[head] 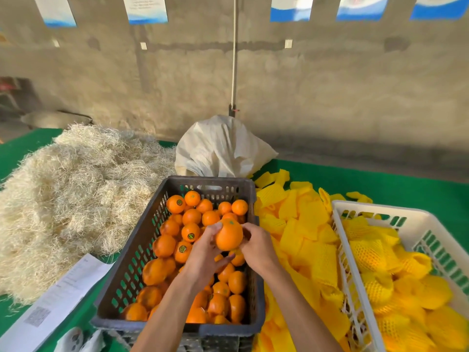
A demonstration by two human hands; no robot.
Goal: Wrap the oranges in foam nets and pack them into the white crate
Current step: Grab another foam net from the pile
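A bare concrete wall [330, 80] with paper sheets pinned along its top rises beyond the green table [380, 179], far past the grip. Left of the grip a big heap of pale straw [76, 194] covers the cloth; straight beyond it slumps a white sack [220, 146]. Directly under the grip stands the dark crate [142, 252], full of loose fruit. To the right, a loose pile of yellow foam nets [304, 224] fills the gap up to the white crate [416, 219], which holds netted fruit. The left hand [203, 252] and right hand [256, 245] both curl round one orange [229, 235], held above the dark crate. A printed sheet [63, 288] lies lower left.
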